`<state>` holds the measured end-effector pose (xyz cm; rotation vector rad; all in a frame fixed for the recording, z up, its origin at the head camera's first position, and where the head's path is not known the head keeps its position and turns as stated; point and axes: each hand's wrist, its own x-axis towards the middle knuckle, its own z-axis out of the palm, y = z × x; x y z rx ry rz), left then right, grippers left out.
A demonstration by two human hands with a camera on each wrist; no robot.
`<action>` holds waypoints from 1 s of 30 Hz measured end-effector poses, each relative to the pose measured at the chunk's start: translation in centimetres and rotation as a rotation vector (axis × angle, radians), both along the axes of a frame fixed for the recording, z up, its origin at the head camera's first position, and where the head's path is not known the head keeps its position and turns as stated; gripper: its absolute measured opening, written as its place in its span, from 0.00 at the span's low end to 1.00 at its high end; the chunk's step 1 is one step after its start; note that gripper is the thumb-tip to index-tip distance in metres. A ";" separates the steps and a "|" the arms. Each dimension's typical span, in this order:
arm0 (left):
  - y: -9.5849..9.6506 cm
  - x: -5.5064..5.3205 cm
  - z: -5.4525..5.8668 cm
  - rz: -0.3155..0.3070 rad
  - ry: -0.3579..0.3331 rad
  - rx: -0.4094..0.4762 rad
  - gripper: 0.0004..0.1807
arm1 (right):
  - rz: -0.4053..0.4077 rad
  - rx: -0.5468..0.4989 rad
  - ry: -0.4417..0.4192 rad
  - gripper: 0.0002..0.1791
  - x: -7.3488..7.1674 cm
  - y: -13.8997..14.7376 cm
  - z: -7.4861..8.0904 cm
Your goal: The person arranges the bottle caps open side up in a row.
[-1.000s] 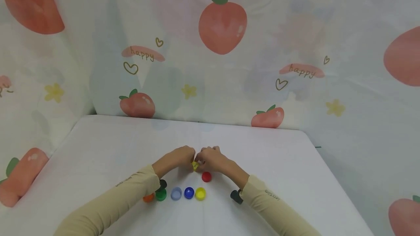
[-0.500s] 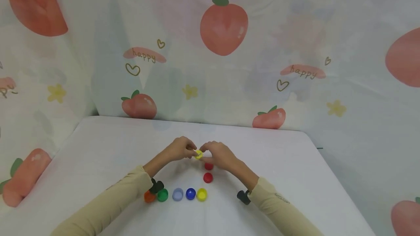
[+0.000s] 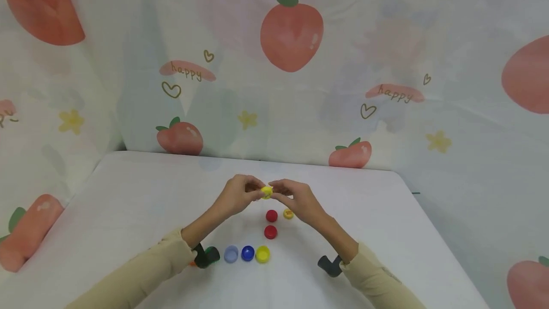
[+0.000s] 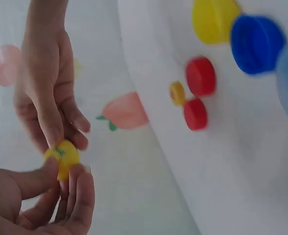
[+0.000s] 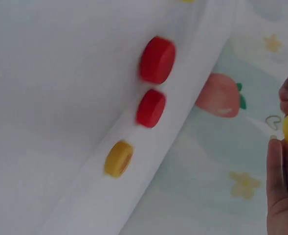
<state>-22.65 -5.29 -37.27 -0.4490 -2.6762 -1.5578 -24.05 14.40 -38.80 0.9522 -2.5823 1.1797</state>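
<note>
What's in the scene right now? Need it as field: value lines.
left hand: pinches raised yellow cap
right hand: at the same cap; grip unclear
cap height: above white table
behind row: far red cap, near red cap, small yellow cap
row includes: light-blue cap, blue cap, large yellow cap
row orientation: those three hollow side up

A white table bears a row of round plastic caps: an orange cap and green cap, mostly hidden; a pale-blue cap, dark-blue cap and yellow cap, hollow side up. Beyond lie a red cap, a second red cap and, beside it, a yellow-orange cap.
</note>
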 end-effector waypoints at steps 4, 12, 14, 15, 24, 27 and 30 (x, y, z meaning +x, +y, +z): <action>0.2 1.7 0.9 0.009 0.110 0.015 0.06 | -0.048 -0.072 -0.032 0.12 1.6 -0.1 1.4; -0.1 4.4 2.5 0.016 0.191 0.177 0.04 | -0.017 -0.111 0.132 0.11 4.2 0.0 3.3; -0.1 4.9 2.6 -0.003 0.191 0.209 0.03 | 0.011 -0.093 0.187 0.12 4.7 0.2 3.2; -0.1 5.1 2.5 -0.014 0.192 0.217 0.03 | 0.024 -0.084 0.211 0.12 4.9 0.3 3.1; 0.6 5.8 0.0 -0.116 0.182 0.132 0.04 | 0.077 0.009 0.097 0.09 6.1 1.7 1.7; 0.8 5.6 -1.0 -0.160 0.155 0.051 0.04 | 0.070 0.083 0.025 0.08 6.3 2.1 1.1; 0.9 5.4 -2.1 -0.221 0.141 -0.038 0.05 | 0.067 0.165 -0.031 0.07 6.3 2.4 0.3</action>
